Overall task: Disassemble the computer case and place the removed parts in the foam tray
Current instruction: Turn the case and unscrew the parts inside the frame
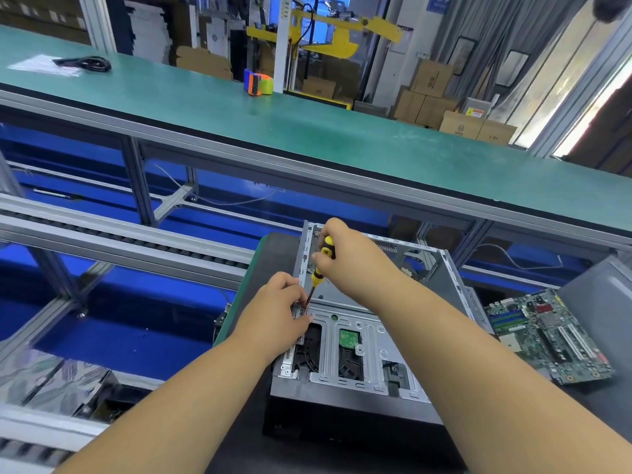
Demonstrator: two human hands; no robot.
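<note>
Right, our right hand point(337, 249) grips the screwdriver point(319, 268), left hand point(280, 302) pinches its tip at the computer case point(359, 336) bracket. Slip risk: the screw drops inside.

**Where things lie**

The computer case point(372, 323) sits on the tabletop point(588, 405), open side up. A motherboard point(547, 336) lies to its right (just beside it). Behind runs a conveyor point(307, 124), carrying a tape dispenser point(258, 82) and, far left, a cable point(85, 63).
</note>
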